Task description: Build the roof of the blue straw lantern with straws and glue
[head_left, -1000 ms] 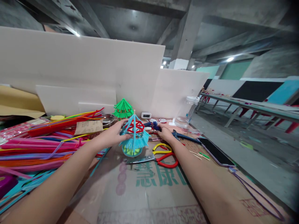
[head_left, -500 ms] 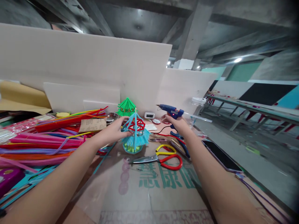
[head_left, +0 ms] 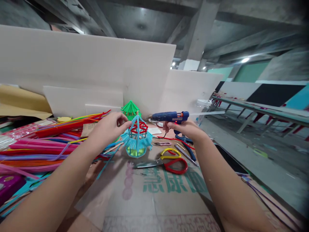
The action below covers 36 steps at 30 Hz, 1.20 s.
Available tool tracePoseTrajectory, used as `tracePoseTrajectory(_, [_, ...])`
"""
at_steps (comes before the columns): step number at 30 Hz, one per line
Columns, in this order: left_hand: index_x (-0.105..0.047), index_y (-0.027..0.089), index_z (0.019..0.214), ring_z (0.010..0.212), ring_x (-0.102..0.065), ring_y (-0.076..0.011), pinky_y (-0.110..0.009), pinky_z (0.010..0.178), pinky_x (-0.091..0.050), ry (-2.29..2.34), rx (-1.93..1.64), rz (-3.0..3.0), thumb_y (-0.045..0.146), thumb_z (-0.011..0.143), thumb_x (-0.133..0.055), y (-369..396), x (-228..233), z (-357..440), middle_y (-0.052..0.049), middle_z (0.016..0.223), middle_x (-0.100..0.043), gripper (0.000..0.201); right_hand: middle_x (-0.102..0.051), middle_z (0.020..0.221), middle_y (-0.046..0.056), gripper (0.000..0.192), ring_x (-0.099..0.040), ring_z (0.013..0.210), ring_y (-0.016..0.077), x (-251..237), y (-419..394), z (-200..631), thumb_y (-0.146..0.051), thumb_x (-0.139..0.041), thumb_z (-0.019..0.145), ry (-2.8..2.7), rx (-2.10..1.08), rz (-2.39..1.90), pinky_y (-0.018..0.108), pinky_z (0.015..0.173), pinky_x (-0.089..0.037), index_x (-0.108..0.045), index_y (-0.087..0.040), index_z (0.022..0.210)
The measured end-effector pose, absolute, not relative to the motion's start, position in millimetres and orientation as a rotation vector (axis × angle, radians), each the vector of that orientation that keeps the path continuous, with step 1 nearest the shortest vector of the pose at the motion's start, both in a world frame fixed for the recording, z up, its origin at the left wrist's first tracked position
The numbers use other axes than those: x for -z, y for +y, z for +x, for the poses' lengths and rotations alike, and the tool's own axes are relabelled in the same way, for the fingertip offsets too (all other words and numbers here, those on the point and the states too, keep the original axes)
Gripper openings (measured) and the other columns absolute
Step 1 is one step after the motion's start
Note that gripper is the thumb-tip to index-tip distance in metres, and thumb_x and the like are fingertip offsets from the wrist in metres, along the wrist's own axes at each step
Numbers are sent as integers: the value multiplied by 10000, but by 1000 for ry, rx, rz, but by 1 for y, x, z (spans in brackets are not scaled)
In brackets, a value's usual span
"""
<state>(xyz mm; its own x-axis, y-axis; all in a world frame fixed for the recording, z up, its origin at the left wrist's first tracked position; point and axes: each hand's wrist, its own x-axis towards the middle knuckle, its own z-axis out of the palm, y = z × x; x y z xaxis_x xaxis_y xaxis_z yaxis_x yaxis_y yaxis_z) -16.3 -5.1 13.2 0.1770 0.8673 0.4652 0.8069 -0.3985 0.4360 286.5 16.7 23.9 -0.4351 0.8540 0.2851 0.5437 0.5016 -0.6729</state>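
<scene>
— Between the two hands, what stands on the cardboard [head_left: 154,199]?

— A small blue pavilion [head_left: 137,138] of pipe cleaners, upright, with a red hexagon frame near its top and a fringed skirt; the left hand [head_left: 107,129] is closed on its upper left side, fingertips pinching the blue strands near the peak.

— And the right hand [head_left: 187,129]?

— Wrapped around the grip of a blue glue gun [head_left: 169,116] (a clear stick juts out behind it); the nozzle points left, just beside the pavilion's tip; whether it touches cannot be told.

— What lies around them?

— Below the right hand, scissors [head_left: 169,163] with red and yellow handles, blades toward the pavilion; beyond the left hand's fingers, a green pavilion [head_left: 130,109] against the white boards [head_left: 84,64]; left of the left forearm, a heap of coloured pipe cleaners [head_left: 41,141]; right of the right forearm, a dark phone [head_left: 229,161] lying flat.
</scene>
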Motion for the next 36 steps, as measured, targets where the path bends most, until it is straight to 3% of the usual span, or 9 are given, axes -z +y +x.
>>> tracePoseTrajectory(2, [-669,199,773,633,-595,-202,-285,564,-360,1748,-841,2389,641,862,-391,-15,-17,-6,-30,656,-640,529,-709,820,52,370,-654,845,207,-25,16,287,-532,-543,840,-2187,-622,-1190,306,767,-488,-699,-198,806])
tracePoseTrajectory(4, [-666,199,698,575,-569,-198,-285,521,-304,1715,-667,2424,689,848,-356,-20,-16,3,-29,584,-610,599,-717,827,52,379,-654,858,216,-26,14,285,-548,-552,823,-2218,-600,-1207,313,786,-490,-709,-203,791])
tracePoseTrajectory(10, [-707,201,753,650,-615,-237,-283,531,-315,1630,-531,2391,737,804,-368,-15,-3,12,-75,709,-695,637,-731,860,51,347,-668,860,212,-29,8,274,-531,-588,796,-2236,-634,-1221,298,766,-511,-711,-207,813])
tracePoseTrajectory(18, [-694,207,772,652,-605,-203,-272,547,-332,1526,-564,2393,498,817,-452,-6,2,7,-31,705,-680,382,-700,779,27,353,-643,774,181,-25,9,270,-518,-593,788,-2252,-590,-1277,254,676,-474,-687,-178,790])
tracePoseTrajectory(23, [-680,203,727,604,-576,-187,-268,528,-311,1563,-529,2397,476,794,-453,-8,-2,3,-20,636,-646,361,-706,824,13,316,-630,800,191,-26,9,267,-495,-601,779,-2294,-594,-1303,260,669,-454,-710,-207,852])
tracePoseTrajectory(32, [-724,220,821,645,-593,-201,-270,552,-335,1579,-522,2399,481,802,-455,-8,-3,0,-30,706,-682,375,-668,707,18,330,-587,668,160,-23,8,261,-509,-643,729,-2205,-578,-1416,239,569,-414,-666,-180,735])
tracePoseTrajectory(36, [-726,218,834,682,-612,-215,-272,572,-359,1584,-531,2388,482,806,-463,-8,-4,-1,-35,744,-699,373,-658,695,29,353,-571,644,164,-22,7,257,-526,-659,707,-2162,-572,-1462,253,556,-409,-662,-179,775])
